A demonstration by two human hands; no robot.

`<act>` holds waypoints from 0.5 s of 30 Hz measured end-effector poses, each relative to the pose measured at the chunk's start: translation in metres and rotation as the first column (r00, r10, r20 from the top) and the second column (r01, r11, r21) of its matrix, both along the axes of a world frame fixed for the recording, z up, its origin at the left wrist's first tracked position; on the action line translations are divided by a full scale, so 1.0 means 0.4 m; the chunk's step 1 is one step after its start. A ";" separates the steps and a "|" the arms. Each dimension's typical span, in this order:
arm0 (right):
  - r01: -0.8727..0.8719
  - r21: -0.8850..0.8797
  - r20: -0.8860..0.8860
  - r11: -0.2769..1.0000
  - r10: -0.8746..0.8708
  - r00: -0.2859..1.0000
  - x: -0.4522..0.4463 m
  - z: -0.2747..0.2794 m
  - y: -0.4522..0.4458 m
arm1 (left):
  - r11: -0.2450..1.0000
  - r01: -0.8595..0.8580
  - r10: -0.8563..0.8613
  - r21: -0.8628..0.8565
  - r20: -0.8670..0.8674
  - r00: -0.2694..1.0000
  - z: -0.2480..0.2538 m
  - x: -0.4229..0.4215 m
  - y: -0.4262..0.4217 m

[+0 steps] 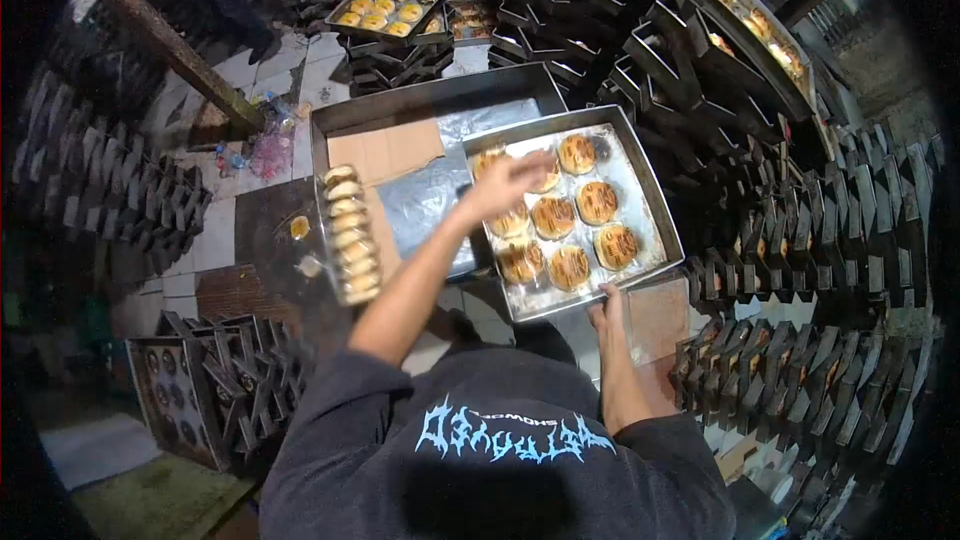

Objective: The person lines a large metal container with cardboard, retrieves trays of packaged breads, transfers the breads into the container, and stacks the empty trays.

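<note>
A square metal tray [655, 258] with several round browned pastries [553, 217] is tilted over the right part of a larger metal box [440, 98]. My right hand [608, 312] grips the tray's near edge, thumb on the rim. Over the pastries at the tray's upper left, my left hand [510, 183] has its fingers spread and slightly blurred; whether it touches a pastry is unclear. Inside the larger box, a row of pastries [352, 237] stands on edge along the left wall, beside brown cardboard [390, 150].
Another tray of yellow-topped pastries [388, 8] rests on stacked trays at the back. A long tray [760, 35] tops the right stack. Trays [215, 390] stand at the lower left. A wooden post [180, 45] leans at the back left.
</note>
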State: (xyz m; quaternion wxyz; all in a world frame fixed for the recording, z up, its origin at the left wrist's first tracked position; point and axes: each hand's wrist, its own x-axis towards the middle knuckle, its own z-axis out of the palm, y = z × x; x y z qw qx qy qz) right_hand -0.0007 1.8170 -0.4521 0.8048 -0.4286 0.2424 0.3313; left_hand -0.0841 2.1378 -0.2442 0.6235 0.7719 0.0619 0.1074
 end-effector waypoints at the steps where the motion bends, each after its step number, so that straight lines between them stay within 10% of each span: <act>1: 0.015 0.067 -0.004 0.998 -0.015 1.000 0.011 -0.065 -0.014 | 0.996 -0.062 0.076 0.070 -0.208 0.975 -0.001 -0.052 -0.053; 5: -0.149 -0.442 -0.069 0.885 0.132 0.989 0.004 0.029 0.036 | 0.884 -0.466 0.379 -0.040 -0.523 0.763 -0.315 -0.089 -0.206; 6: 0.135 -0.900 0.252 0.416 0.242 0.937 -0.004 0.048 0.051 | 0.870 -0.493 0.405 -0.017 -0.546 0.734 -0.353 -0.085 -0.232; 7: 0.533 -0.829 0.387 -0.172 0.510 0.768 -0.014 0.073 0.068 | 0.855 -0.519 0.430 0.006 -0.567 0.702 -0.378 -0.076 -0.252; 9: 0.399 -0.792 0.610 0.461 0.577 0.543 -0.055 0.191 0.180 | 0.851 -0.522 0.386 -0.065 -0.596 0.704 -0.297 -0.041 -0.264; 10: 0.144 -0.839 0.535 0.524 0.749 0.391 -0.067 0.244 0.237 | 0.755 -0.655 0.417 -0.027 -0.752 0.510 -0.429 0.013 -0.286; 12: 0.067 -0.913 0.408 0.403 0.904 0.130 -0.038 0.101 0.313 | 0.678 -0.729 0.485 0.099 -0.805 0.341 -0.394 0.061 -0.305; 15: -0.050 -0.946 0.291 0.319 0.909 0.299 -0.015 0.009 0.371 | 0.507 -0.759 0.619 0.408 -0.785 -0.009 -0.499 0.144 -0.323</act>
